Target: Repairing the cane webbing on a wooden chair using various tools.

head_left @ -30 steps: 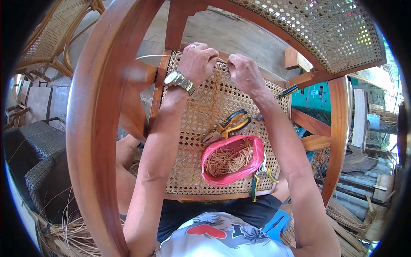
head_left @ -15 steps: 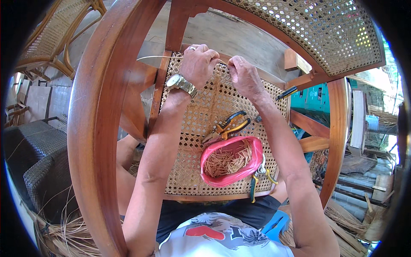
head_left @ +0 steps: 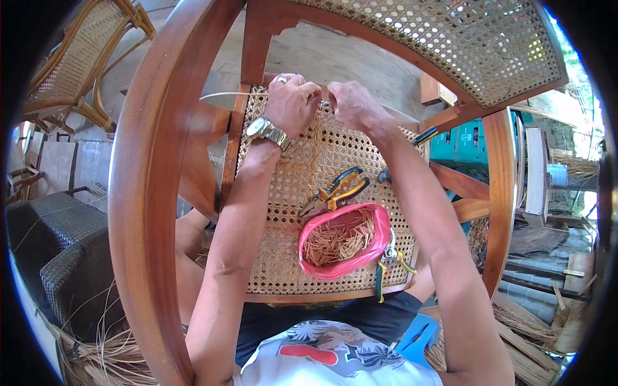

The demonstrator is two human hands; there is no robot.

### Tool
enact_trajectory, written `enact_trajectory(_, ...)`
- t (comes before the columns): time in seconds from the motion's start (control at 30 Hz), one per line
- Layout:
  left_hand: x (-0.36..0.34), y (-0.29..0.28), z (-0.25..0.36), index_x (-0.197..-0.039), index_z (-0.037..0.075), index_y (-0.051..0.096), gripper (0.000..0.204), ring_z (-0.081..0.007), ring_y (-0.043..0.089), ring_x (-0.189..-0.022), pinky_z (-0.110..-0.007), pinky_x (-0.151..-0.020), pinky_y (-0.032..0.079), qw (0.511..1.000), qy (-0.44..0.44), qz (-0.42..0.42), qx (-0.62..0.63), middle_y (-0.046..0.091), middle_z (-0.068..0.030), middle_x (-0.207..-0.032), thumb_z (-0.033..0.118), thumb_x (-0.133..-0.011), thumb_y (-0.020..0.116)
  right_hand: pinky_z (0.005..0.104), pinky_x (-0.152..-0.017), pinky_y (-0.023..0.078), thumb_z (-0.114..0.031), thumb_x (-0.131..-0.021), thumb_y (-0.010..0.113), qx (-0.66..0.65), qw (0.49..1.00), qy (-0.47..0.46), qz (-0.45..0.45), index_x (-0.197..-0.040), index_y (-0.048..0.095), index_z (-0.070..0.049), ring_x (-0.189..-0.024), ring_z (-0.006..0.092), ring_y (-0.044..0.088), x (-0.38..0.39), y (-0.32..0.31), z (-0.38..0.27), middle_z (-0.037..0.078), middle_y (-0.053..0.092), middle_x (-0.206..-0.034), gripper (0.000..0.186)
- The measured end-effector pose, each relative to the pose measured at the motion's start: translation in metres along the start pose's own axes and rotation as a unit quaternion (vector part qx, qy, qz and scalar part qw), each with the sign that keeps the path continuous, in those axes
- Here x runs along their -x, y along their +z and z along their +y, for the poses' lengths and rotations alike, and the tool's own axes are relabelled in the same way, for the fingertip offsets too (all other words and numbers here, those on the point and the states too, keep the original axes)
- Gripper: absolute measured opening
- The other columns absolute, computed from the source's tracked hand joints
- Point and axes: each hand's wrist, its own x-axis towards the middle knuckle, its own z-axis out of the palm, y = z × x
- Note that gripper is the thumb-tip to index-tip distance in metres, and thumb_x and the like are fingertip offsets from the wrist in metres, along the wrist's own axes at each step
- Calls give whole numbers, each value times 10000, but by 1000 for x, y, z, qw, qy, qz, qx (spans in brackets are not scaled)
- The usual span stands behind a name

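Where the woven cane seat [head_left: 302,193] meets the far rail of the wooden chair frame [head_left: 151,193], a thin pale cane strand [head_left: 222,96] runs in from the left and ends under the fingers of both hands. The left hand [head_left: 291,103] is closed, knuckles up, pinching the strand against the seat's far edge; a metal wristwatch [head_left: 267,132] sits on that wrist. The right hand [head_left: 351,106] is closed too, just beside the left and nearly touching it, its fingertips curled down onto the same spot – whether it grips the strand itself or something small there I cannot tell.

Nearer the person, on the woven panel, lie yellow-handled pliers [head_left: 335,192], and touching them a pink plastic bag [head_left: 344,241] rolled open and full of short wooden pegs. A pair of green-handled cutters [head_left: 386,267] rests at the bag's right edge, close to the seat's near rail. A dark-handled tool [head_left: 421,136] lies by the right forearm.

As a judgement: the strand is drawn taut over a hard rail edge, so a sharp tug could kink or snap it. The forearms pass close over the bag – a dropped elbow could tip it and scatter pegs through the mesh. The cutters sit near enough the rail to be nudged off
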Motion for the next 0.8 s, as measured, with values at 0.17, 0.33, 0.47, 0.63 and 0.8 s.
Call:
enact_trajectory(0.17, -1, 4, 0, -863, 100, 755, 88, -332, 642, -950, -459, -887, 480, 999, 4, 32, 14, 665, -107, -840, 186, -846, 744, 461, -895, 515, -144, -878, 735, -141, 972, 31, 187, -1253, 593, 21, -1057, 378, 652, 88, -1, 6, 226, 663, -1149, 433)
enact_trajectory(0.33, 1, 8, 0, -825, 91, 748, 60, -314, 637, -929, -448, -903, 480, 999, 2, 45, 13, 652, -88, -813, 147, -830, 768, 418, -843, 496, -216, -828, 814, -140, 944, 240, 178, -1204, 603, 4, -909, 307, 592, 231, 10, 4, 139, 584, -1003, 484)
enact_trajectory(0.47, 1, 8, 2, -852, 105, 748, 64, -316, 615, -1037, -472, -990, 437, 1000, -20, 6, 15, 657, -83, -881, 168, -841, 753, 427, -839, 490, -215, -855, 802, -106, 947, 272, 134, -1051, 588, -13, -906, 322, 596, 280, 28, 17, 143, 585, -978, 354)
enact_trajectory(0.63, 3, 11, 9, -855, 124, 746, 61, -294, 628, -1017, -445, -933, 466, 998, -30, 55, -31, 654, -51, -873, 156, -814, 778, 475, -711, 501, -242, -956, 703, -127, 922, 342, 126, -1001, 565, -15, -769, 389, 637, 273, 30, 22, 188, 630, -830, 270)
enact_trajectory(0.8, 2, 14, 11, -872, 137, 753, 71, -287, 624, -1056, -440, -971, 446, 997, -28, 59, -47, 667, -35, -907, 156, -808, 777, 473, -598, 476, -237, -1042, 598, -137, 943, 198, 231, -1095, 565, -31, -646, 366, 636, 213, 19, 6, 186, 616, -743, 215)
